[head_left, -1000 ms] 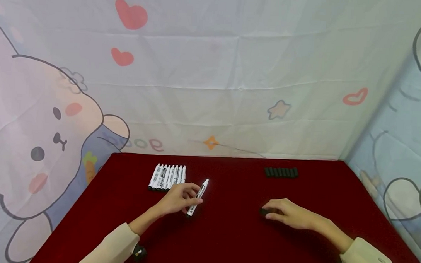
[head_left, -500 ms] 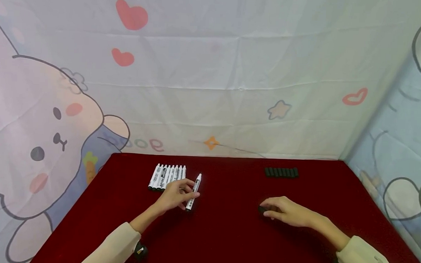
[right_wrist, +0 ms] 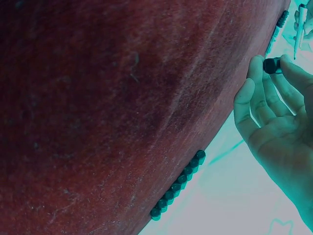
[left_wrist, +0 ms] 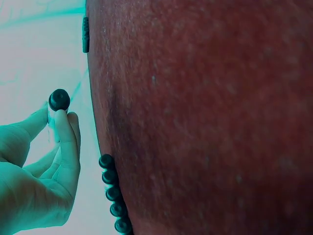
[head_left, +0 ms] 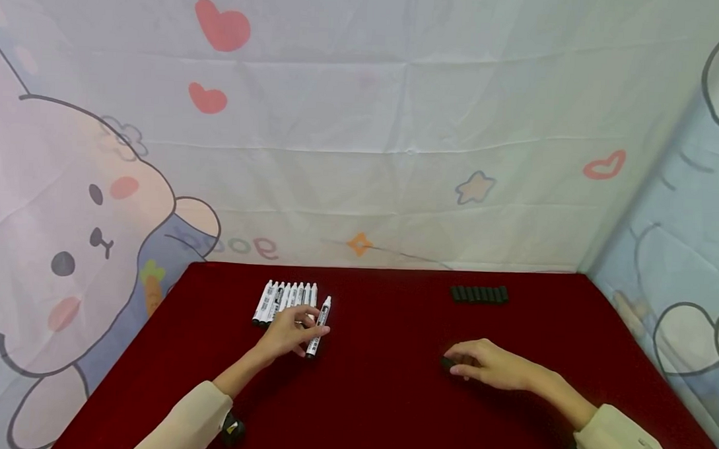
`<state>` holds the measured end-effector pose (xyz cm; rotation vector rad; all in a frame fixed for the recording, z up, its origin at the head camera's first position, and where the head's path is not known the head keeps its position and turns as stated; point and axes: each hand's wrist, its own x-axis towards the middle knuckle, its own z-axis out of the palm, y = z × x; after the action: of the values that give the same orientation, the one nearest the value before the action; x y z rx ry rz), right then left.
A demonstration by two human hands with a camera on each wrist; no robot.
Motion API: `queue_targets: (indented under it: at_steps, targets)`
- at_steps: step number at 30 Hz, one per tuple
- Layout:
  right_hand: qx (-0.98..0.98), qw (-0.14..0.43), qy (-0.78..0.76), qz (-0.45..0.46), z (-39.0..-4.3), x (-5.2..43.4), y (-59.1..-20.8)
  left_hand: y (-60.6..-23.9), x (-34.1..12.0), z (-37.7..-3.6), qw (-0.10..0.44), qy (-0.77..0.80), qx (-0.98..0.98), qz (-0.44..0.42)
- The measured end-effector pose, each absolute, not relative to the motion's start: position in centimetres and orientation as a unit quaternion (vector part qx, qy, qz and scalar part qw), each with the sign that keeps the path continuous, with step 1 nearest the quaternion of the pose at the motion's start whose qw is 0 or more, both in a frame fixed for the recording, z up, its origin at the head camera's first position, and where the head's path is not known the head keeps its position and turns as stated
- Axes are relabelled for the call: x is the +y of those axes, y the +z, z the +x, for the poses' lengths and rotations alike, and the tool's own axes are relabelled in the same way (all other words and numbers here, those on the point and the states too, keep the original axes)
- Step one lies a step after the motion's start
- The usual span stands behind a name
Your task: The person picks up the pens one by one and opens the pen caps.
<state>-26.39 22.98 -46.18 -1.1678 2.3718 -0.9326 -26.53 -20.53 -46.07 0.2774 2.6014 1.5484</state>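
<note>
- Pastel cartoon-printed cloth backs a dark red felt worktop point(head_left: 389, 397) in the head view. The left hand point(head_left: 287, 334) pinches a white uncapped marker pen point(head_left: 318, 327) just beside a row of white marker pens point(head_left: 284, 301) near the far left edge. The right hand point(head_left: 488, 364) holds a small black pen cap point(head_left: 446, 363) low over the worktop, well apart from a row of black caps point(head_left: 478, 294).
- Left wrist view: fingertips point(left_wrist: 63, 122) close narrowly round the pen's dark butt end point(left_wrist: 59, 99).
- Right wrist view: thumb and fingers pinch the cap point(right_wrist: 272, 65).
- Judged step: laying the pen into its row; next calls for aligning it parallel.
</note>
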Motion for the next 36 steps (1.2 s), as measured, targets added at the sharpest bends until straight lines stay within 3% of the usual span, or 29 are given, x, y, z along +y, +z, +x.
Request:
queue_targets:
  at_steps: [12, 22, 36]
  targets:
    - [0.832, 0.170, -0.323, -0.417, -26.3, 23.1, -46.3, -46.0, -23.6, -27.5, 0.009, 0.476, 0.878, 0.058]
    - [0.830, 0.175, -0.326, -0.418, -26.4, 23.0, -46.6, -45.8, -26.7, -28.8, 0.004, 0.446, 0.894, 0.045]
    - [0.831, 0.184, -0.332, -0.406, -26.2, 23.5, -46.5, -45.7, -31.6, -31.2, -0.034, 0.329, 0.943, 0.032]
